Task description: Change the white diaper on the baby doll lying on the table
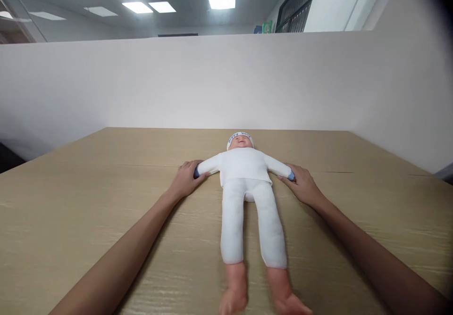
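A baby doll (244, 183) in a white top, white trousers and a white cap lies on its back in the middle of the wooden table (88, 202), head away from me, bare feet towards me. Its arms are spread out to the sides. My left hand (186, 179) is closed around the end of the doll's sleeve on the left, where a bit of blue shows. My right hand (302, 184) grips the end of the other sleeve in the same way. Both my forearms reach in from the bottom corners.
A white partition wall (177, 84) stands along the far edge of the table and continues down the right side. Ceiling lights (221, 2) and a dark window frame show above it. The table's left edge drops off at the far left.
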A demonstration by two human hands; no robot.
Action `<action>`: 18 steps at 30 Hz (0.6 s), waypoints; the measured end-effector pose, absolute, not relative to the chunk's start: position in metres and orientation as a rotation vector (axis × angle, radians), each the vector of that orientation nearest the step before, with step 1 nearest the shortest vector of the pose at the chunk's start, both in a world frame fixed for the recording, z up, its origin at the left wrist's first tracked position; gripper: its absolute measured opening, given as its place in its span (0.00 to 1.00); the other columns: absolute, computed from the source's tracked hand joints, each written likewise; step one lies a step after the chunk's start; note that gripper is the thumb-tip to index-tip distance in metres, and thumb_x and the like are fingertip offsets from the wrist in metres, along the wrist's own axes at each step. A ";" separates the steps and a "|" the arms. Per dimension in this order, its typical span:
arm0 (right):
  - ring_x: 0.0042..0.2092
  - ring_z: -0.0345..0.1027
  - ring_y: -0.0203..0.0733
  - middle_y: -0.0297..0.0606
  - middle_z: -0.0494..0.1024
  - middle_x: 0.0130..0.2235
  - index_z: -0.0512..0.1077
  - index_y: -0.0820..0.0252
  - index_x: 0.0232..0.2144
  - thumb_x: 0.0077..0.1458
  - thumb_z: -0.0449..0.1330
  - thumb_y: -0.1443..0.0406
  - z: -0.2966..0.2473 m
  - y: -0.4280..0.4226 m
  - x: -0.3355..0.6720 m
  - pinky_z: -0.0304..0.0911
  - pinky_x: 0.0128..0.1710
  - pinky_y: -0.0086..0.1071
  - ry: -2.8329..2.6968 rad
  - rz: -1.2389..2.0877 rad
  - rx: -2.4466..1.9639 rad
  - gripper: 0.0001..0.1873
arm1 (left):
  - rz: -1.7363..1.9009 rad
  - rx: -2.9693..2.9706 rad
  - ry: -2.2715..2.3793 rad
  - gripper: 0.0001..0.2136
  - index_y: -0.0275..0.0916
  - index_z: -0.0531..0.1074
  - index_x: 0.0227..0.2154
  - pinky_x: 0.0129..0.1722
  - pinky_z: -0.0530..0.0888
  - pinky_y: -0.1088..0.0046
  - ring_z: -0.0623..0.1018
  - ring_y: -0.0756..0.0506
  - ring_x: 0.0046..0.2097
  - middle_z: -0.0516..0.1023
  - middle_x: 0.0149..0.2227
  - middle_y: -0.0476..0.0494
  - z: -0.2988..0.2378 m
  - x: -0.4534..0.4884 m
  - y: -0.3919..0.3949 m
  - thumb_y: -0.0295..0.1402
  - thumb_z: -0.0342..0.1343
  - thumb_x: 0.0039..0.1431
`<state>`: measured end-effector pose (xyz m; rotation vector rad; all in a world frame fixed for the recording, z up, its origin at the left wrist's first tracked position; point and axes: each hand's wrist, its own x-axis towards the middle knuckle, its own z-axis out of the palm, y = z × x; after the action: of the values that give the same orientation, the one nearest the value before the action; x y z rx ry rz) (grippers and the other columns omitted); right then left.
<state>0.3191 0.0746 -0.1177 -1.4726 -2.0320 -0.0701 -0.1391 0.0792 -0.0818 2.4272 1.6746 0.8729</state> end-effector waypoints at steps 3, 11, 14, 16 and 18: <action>0.55 0.71 0.62 0.49 0.78 0.57 0.70 0.58 0.60 0.64 0.55 0.53 -0.118 0.071 0.317 0.64 0.56 0.52 -2.014 -0.125 -1.517 0.27 | 0.857 2.446 1.656 0.24 0.41 0.71 0.57 0.55 0.70 0.54 0.74 0.33 0.55 0.79 0.54 0.39 -0.081 -0.140 0.078 0.50 0.55 0.64; 0.53 0.71 0.61 0.52 0.78 0.55 0.69 0.62 0.60 0.64 0.49 0.61 -0.116 0.066 0.312 0.65 0.54 0.52 -1.990 -0.150 -1.504 0.25 | 0.840 2.494 1.643 0.25 0.40 0.71 0.60 0.56 0.71 0.53 0.75 0.33 0.54 0.80 0.54 0.39 -0.080 -0.140 0.076 0.42 0.54 0.62; 0.53 0.71 0.61 0.52 0.78 0.55 0.69 0.63 0.60 0.64 0.49 0.61 -0.116 0.068 0.313 0.65 0.54 0.51 -1.988 -0.147 -1.488 0.25 | 0.845 2.492 1.634 0.25 0.40 0.70 0.61 0.56 0.71 0.54 0.74 0.34 0.54 0.80 0.55 0.40 -0.080 -0.140 0.077 0.42 0.53 0.63; 0.53 0.71 0.60 0.52 0.78 0.55 0.68 0.63 0.60 0.65 0.49 0.61 -0.116 0.068 0.314 0.65 0.55 0.51 -1.993 -0.141 -1.479 0.25 | 0.844 2.476 1.631 0.25 0.41 0.70 0.62 0.57 0.70 0.54 0.74 0.34 0.54 0.80 0.56 0.41 -0.080 -0.141 0.077 0.42 0.53 0.63; 0.53 0.71 0.60 0.52 0.78 0.55 0.68 0.63 0.60 0.65 0.49 0.61 -0.117 0.069 0.315 0.64 0.56 0.51 -2.000 -0.133 -1.472 0.25 | 0.846 2.467 1.629 0.25 0.41 0.69 0.62 0.58 0.70 0.54 0.73 0.34 0.55 0.79 0.57 0.42 -0.081 -0.141 0.077 0.42 0.53 0.64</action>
<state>0.3151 0.0690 -0.1165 -1.4724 -2.0003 -0.1330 -0.1408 0.0772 -0.0806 2.4670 1.6294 0.8462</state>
